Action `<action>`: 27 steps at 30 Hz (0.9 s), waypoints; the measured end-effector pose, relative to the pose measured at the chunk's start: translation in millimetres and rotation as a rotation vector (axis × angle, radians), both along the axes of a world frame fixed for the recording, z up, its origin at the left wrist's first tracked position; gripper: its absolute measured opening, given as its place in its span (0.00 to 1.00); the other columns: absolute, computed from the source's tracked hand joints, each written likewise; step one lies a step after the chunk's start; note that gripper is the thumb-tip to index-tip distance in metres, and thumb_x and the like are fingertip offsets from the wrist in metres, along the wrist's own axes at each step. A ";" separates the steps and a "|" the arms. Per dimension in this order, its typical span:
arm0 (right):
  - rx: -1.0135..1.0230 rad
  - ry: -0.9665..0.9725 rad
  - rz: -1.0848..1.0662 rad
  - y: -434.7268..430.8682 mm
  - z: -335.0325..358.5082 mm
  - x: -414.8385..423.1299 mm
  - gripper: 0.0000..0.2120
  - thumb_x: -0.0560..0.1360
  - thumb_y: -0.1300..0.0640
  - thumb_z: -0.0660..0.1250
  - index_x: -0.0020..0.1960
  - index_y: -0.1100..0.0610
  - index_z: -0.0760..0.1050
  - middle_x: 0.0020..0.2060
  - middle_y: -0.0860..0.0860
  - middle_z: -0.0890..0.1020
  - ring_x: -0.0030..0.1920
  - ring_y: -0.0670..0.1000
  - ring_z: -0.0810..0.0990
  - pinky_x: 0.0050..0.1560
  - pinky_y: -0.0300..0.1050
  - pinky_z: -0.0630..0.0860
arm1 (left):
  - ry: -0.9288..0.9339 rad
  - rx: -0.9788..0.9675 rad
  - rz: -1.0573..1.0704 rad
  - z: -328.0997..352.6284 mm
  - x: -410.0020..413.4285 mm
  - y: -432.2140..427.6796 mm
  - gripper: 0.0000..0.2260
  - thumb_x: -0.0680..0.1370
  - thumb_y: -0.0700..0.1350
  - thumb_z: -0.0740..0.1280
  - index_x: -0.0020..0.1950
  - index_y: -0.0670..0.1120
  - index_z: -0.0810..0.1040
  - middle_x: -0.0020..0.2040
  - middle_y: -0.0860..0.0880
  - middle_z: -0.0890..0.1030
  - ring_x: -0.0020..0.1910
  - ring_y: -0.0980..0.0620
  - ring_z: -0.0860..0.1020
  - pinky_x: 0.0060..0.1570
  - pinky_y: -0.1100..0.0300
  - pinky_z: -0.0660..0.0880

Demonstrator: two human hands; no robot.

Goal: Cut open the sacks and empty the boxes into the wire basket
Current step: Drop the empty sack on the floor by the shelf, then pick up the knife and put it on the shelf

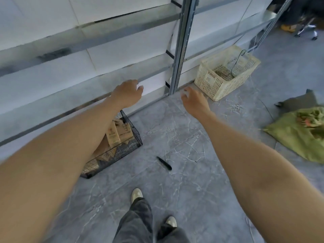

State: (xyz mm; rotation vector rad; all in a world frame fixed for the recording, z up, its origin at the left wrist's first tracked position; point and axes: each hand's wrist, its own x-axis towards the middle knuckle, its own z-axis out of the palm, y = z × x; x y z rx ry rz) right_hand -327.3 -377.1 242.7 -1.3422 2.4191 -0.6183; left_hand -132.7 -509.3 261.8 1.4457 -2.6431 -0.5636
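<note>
Both bare arms stretch forward from the bottom corners of the frame toward the middle. The left hand (128, 95) is at centre-left, in front of the low white shelving with a grey metal frame (182, 41). Its fingers bend away from the camera and blur into the white panel, so I cannot tell whether its grip is clenched or released. The right hand (194, 100) is just right of centre, over the grey marbled tile floor (175, 128) near the foot of the metal upright. Its grip is released, with the fingers loosely spread and nothing in them.

The black wire basket (122, 151) sits on the floor at lower left, against the base of the shelving and partly hidden by the left forearm. Brown cardboard boxes (114, 135) lie in it, leaning at different angles. A slim black tool (164, 163), too small to identify, lies on the tiles just right of the basket, apart from both hands.

At the right edge a flattened green woven sack (289, 135) lies on the floor, with a dark grey folded cloth (298, 101) behind it. At upper right a cream plastic lattice crate (210, 85) stands against the shelving, with thin pale strands (235, 107) scattered on the tiles beside it. At bottom centre are two pale shoes (136, 194) and dark grey trousers (138, 221).
</note>
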 end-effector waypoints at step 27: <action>0.486 -0.242 -0.065 -20.4 -489.2 -5.8 0.20 0.81 0.53 0.53 0.72 0.56 0.63 0.66 0.58 0.72 0.64 0.60 0.71 0.58 0.52 0.69 | -0.315 0.375 -0.150 -486.7 -42.3 -31.3 0.22 0.83 0.52 0.50 0.69 0.38 0.66 0.67 0.37 0.70 0.64 0.38 0.70 0.60 0.47 0.67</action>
